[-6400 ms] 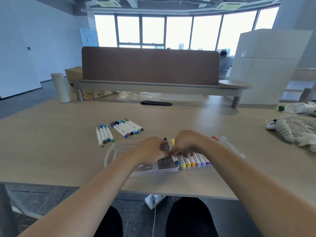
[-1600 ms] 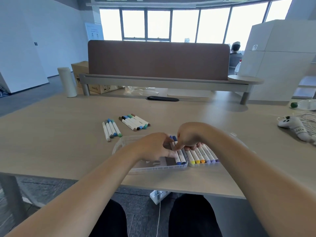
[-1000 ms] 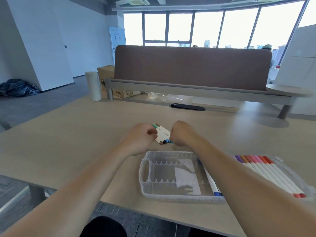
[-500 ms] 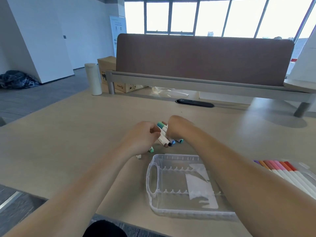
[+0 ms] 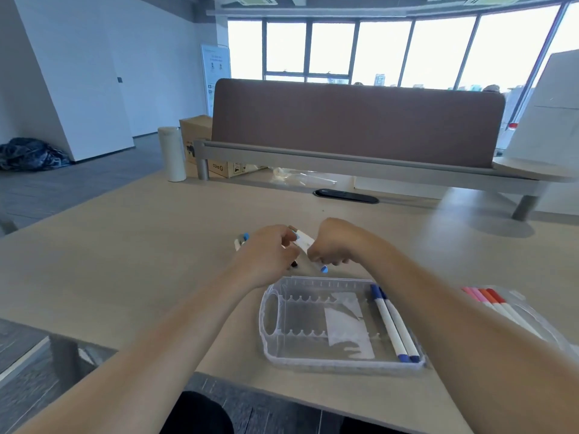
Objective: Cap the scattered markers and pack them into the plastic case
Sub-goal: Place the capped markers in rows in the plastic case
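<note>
Marker bundle [image 5: 303,242] sitting just beyond plastic case [image 5: 329,364], long axis running far-left to near-right, blue-capped end pointing toward case, left hand [image 5: 268,256] and right hand [image 5: 333,245] both gripping bundle with fingers curling round it, two blue markers [image 5: 394,327] lying lengthwise in case.

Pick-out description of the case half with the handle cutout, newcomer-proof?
On the wooden table, near its front edge, two clear plastic trays lie side by side; the case half is the left one. Its left end has an oval handle cutout and it holds only two blue-capped markers, while the right tray carries pink and red markers.
</note>
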{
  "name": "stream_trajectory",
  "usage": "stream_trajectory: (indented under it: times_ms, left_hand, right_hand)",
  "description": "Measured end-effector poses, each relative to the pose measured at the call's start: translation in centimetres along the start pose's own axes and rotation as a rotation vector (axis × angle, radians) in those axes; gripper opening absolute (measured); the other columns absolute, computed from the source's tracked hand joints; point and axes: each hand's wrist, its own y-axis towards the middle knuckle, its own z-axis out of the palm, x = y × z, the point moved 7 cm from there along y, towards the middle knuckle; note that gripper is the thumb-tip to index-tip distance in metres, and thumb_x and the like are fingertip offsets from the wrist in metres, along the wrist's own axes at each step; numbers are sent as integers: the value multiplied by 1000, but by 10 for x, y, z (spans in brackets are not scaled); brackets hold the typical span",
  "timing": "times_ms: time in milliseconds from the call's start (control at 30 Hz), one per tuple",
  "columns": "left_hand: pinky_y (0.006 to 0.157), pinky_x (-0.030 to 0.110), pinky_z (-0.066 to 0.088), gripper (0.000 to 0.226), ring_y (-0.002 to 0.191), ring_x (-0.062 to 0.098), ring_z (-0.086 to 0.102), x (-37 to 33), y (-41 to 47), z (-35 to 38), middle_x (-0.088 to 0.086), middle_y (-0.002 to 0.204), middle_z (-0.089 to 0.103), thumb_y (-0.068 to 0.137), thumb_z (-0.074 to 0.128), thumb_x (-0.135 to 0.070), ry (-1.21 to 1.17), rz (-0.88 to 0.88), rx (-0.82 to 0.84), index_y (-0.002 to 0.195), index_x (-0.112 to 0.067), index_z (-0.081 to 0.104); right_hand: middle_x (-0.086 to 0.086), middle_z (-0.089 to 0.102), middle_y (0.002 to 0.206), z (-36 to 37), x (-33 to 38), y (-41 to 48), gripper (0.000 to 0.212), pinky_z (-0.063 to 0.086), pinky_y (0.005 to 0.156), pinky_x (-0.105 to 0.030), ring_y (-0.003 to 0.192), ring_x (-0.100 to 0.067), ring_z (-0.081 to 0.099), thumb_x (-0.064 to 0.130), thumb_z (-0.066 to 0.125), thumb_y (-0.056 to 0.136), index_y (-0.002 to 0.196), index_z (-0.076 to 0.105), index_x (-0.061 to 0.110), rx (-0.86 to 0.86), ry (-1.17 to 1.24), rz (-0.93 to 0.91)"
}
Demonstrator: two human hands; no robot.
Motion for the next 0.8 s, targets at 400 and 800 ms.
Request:
stream_trajectory:
  times_ms: [400,800]
  left_hand:
    - [82,27,44,42,113,18,57,-81,-63,67,-6,135,56,92,57,-40,156,190,343,134,-38,54]
    - [86,30,41,36,105,17,57,-89,-72,92,-3,122,64,93,58,-43,267,246,423,125,-27,64]
  right_hand:
    - [2,44,42,10,-76,-119,32,19,43,-21,36,-11,30,12,51,88,56,52,11,292,216,67]
    - [-1,40,53,26,-104,-118,37,25,45,-22,43,-14,31,30,59,96,63,53,14,307,62,107]
